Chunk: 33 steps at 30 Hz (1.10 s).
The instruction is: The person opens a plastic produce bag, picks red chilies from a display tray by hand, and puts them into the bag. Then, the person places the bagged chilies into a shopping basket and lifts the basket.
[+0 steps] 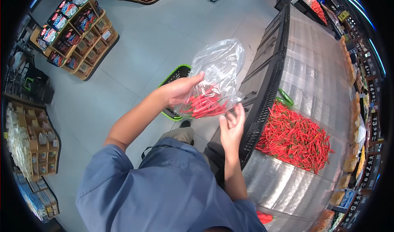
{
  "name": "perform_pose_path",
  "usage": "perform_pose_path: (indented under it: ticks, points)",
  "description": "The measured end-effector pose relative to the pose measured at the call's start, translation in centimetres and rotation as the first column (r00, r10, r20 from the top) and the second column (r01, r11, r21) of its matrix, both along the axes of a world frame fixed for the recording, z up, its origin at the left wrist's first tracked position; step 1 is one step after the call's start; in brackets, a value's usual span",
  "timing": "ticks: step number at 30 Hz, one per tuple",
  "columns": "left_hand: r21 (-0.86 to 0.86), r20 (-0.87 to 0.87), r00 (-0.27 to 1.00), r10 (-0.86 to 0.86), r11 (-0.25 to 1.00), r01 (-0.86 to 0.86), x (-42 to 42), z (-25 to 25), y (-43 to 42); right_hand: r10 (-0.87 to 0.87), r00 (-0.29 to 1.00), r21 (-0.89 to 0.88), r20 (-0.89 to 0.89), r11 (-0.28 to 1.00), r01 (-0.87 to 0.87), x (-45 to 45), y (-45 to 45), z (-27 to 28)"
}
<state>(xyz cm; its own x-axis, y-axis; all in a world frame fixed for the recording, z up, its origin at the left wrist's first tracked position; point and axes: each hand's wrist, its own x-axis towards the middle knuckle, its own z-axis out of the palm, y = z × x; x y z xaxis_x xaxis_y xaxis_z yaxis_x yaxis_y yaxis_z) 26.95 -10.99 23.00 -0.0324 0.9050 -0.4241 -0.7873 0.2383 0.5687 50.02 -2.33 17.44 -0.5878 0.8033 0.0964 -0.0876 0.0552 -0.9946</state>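
A clear plastic bag (217,63) with red chilies (203,104) in its lower part hangs in front of me. My left hand (180,90) is closed on the left side of the bag, thumb over the plastic. Beside the bag's lower right corner is my right hand (232,127), palm up with its fingers apart and slightly curled. On the metal display to the right lies a wide heap of red chilies (293,137). Two green peppers (285,97) rest at the heap's upper edge.
Below the bag, a black basket with a green rim (171,116) is partly hidden. The display's black edge (262,117) runs along my right side. Wooden shelves (88,47) with packets stand at the upper left, and more shelves (43,137) at the left.
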Motion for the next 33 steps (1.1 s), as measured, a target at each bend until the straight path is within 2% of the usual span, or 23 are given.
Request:
perform_pose_path:
  ticks: [1, 3, 4, 5, 7, 8, 10, 11, 12, 13, 14, 15, 17, 18, 20, 21, 23, 24, 25, 27, 28, 31, 33]
  points:
    - [0.011, -0.022, 0.998, -0.063, 0.998, 0.063, -0.1, 0.7, -0.8, -0.166, 0.983, 0.403, 0.08, 0.907, 0.12, 0.5, 0.3, 1.1]
    - [0.019, -0.097, 0.99, -0.102, 0.994, 0.104, -0.6, 0.6, -1.9, -0.161, 0.986, 0.81, 0.035, 0.582, 0.066, 1.2, 1.4, 4.0]
    - [0.018, -0.088, 0.987, -0.134, 0.991, 0.136, -0.7, 0.6, -2.3, -0.063, 0.998, 0.819, 0.03, 0.574, 0.012, 0.8, 1.5, 5.4]
    - [0.011, -0.072, 0.982, -0.174, 0.984, 0.175, -0.6, 0.3, -2.8, -0.065, 0.997, 0.812, 0.033, 0.583, 0.011, 0.0, 1.4, 7.2]
    - [-0.044, -0.082, 0.982, -0.167, 0.985, 0.164, -0.3, -0.7, -3.4, 0.118, 0.974, 0.902, 0.192, 0.37, -0.223, -2.3, 1.7, 10.1]
    - [-0.085, -0.097, 0.984, -0.152, 0.986, 0.144, -0.2, -1.1, -3.5, 0.105, 0.975, 0.899, 0.197, 0.378, -0.222, -3.6, 2.0, 10.3]
    - [-0.095, -0.122, 0.98, -0.156, 0.985, 0.145, 0.1, -1.7, -4.5, 0.191, 0.871, 0.865, 0.452, 0.145, -0.481, -6.2, 2.6, 10.3]
    - [-0.101, -0.154, 0.977, -0.146, 0.986, 0.131, 0.1, -1.9, -5.1, 0.194, 0.868, 0.862, 0.458, 0.14, -0.487, -7.5, 2.9, 9.7]
    - [-0.107, -0.186, 0.974, -0.132, 0.988, 0.114, -0.3, -2.3, -5.8, 0.431, 0.688, 0.597, 0.584, 0.346, -0.724, -8.9, 3.3, 8.4]
    - [-0.107, -0.178, 0.976, -0.123, 0.989, 0.105, -1.2, -2.9, -6.5, 0.673, 0.473, 0.22, 0.569, 0.429, -0.876, -10.2, 3.5, 6.4]
    - [-0.145, -0.108, 0.985, -0.132, 0.983, 0.115, -2.4, -3.8, -7.2, 0.886, 0.318, -0.215, 0.336, 0.401, -0.89, -11.4, 3.9, 2.9]
    - [-0.181, -0.038, 0.99, -0.139, 0.975, 0.13, -3.7, -4.8, -7.9, 0.89, 0.31, -0.221, 0.334, 0.394, -0.892, -12.3, 3.0, 1.2]
    - [-0.2, -0.008, 0.999, -0.051, 0.979, 0.049, -5.6, -7.2, -9.2, 0.896, 0.441, -0.476, 0.055, 0.412, -0.777, -13.4, 0.5, -1.5]
    - [-0.194, 0.023, 0.999, 0.027, 0.981, -0.022, -6.7, -8.2, -9.9, 0.897, 0.44, -0.481, 0.054, 0.409, -0.775, -14.0, -0.6, -4.0]
    - [-0.212, 0.07, 0.993, 0.098, 0.974, -0.081, -9.3, -9.7, -11.4, 0.721, 0.639, -0.81, -0.267, 0.191, -0.555, -14.9, -2.9, -8.7]
    - [-0.215, 0.082, 0.992, 0.097, 0.974, -0.077, -10.7, -10.5, -12.1, 0.719, 0.643, -0.817, -0.262, 0.19, -0.545, -15.3, -4.5, -9.2]
    - [-0.237, 0.157, 0.97, 0.188, 0.96, -0.148, -13.7, -12.2, -13.4, 0.413, 0.822, -0.865, -0.393, 0.137, -0.482, -17.2, -8.1, -10.1]
    - [-0.248, 0.18, 0.965, 0.19, 0.958, -0.142, -15.2, -12.6, -14.1, 0.359, 0.769, -0.804, -0.528, 0.079, -0.589, -18.8, -9.6, -8.0]
    - [-0.264, 0.169, 0.966, 0.195, 0.953, -0.146, -16.7, -12.6, -14.7, 0.351, 0.785, -0.823, -0.51, 0.068, -0.565, -20.2, -11.0, -7.7]
    - [-0.286, 0.17, 0.965, 0.199, 0.947, -0.145, -19.6, -13.8, -15.4, 0.523, 0.81, -0.719, -0.267, 0.451, -0.528, -23.4, -12.8, -7.7]
    - [-0.243, 0.205, 0.962, 0.183, 0.961, -0.131, -20.9, -14.4, -15.5, 0.489, 0.858, -0.772, -0.157, 0.481, -0.416, -25.1, -13.4, -7.7]
    - [-0.166, 0.257, 0.958, 0.129, 0.982, -0.088, -23.8, -13.5, -15.5, 0.341, 0.929, -0.793, -0.143, 0.521, -0.314, -28.3, -13.8, -8.3]
    - [-0.134, -0.028, 0.996, 0.079, 0.988, -0.082, -26.2, -12.1, -15.9, 0.319, 0.931, -0.792, -0.174, 0.517, -0.325, -29.3, -13.4, -9.0]
